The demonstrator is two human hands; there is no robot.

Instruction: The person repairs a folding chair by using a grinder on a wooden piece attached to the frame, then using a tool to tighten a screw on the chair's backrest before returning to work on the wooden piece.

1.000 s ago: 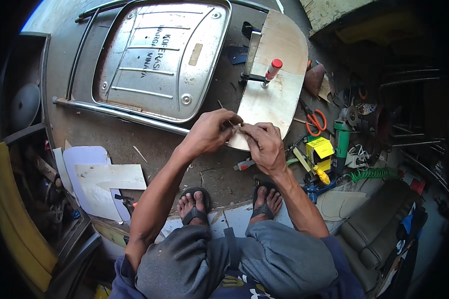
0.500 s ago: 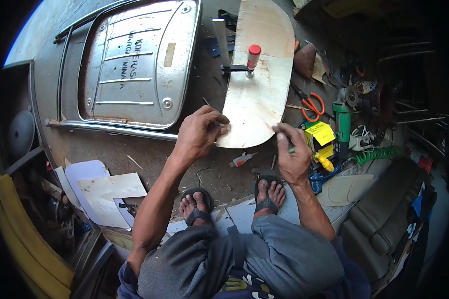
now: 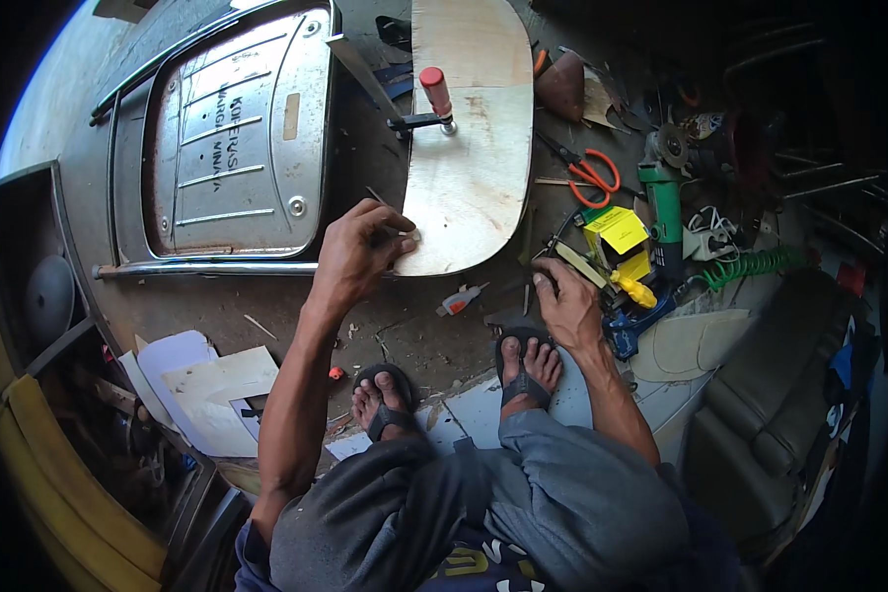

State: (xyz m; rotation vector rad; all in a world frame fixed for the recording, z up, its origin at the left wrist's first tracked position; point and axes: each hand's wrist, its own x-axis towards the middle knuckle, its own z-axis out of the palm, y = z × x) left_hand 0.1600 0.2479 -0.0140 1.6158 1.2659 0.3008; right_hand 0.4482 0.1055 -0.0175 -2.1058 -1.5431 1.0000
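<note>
A pale plywood board with a rounded near end lies ahead of me. A bar clamp with a red handle grips its left edge. My left hand is closed at the board's near left corner, fingertips pressed on its edge. Off the board to the right is my right hand, thumb and forefinger apart, the other fingers loosely curled. Nothing shows in it. A pale yellow-green strip lies just behind its knuckles, next to a yellow box. A small glue bottle lies below the board.
A metal chair frame with a ribbed panel lies left of the board. On the right are orange-handled scissors, a green angle grinder, a green coiled hose and a dark padded cushion. Cut sheets lie at lower left.
My right hand has come away from the board's near right edge, and its fingers have parted. The left hand stays at the corner. The whole view has shifted slightly.
</note>
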